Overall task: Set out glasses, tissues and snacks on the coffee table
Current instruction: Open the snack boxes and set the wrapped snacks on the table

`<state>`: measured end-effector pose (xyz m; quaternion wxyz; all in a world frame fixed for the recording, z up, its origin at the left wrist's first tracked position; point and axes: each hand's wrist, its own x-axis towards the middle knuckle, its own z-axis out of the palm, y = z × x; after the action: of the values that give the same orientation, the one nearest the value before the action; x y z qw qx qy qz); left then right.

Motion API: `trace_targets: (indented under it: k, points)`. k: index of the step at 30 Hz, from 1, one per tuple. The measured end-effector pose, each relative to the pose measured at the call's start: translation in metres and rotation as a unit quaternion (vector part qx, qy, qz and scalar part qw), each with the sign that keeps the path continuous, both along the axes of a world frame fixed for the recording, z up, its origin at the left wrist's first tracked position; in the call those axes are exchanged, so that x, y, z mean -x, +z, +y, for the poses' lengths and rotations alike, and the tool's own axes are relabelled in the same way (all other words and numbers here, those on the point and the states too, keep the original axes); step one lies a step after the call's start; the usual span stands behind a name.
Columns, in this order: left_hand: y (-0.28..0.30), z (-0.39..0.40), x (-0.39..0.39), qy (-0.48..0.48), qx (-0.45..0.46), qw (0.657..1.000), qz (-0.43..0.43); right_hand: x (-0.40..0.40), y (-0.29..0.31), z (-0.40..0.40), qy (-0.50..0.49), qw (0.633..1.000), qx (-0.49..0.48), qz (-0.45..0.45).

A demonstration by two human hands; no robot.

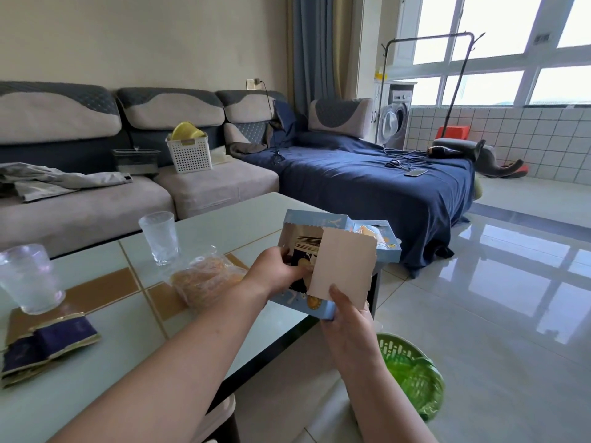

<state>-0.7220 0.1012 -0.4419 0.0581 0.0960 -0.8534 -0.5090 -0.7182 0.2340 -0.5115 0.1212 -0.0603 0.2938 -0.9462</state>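
I hold a light blue snack box [371,238] over the right end of the coffee table [224,219], its torn cardboard flap [343,263] standing open. My left hand [275,271] reaches into the opening and grips a dark packet inside. My right hand [350,318] supports the box from below near the flap. On the table stand two clear glasses [159,237] [28,278]. A clear bag of orange snacks [204,278] lies between them and the box. Dark blue and gold packets [48,346] lie at the near left.
A green waste basket [412,375] with a green liner stands on the tiled floor under my right forearm. Behind the table is a grey sofa with a white basket [189,153] and clothes. A blue-covered chaise [367,177] lies to the right.
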Motion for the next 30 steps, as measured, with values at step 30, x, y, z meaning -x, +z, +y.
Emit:
trace_targets:
  k: [30]
  points:
    - [-0.008, -0.225, -0.148, 0.372, -0.196, 0.895, 0.150, -0.089, 0.034, -0.203, 0.063, 0.952, -0.282, 0.102]
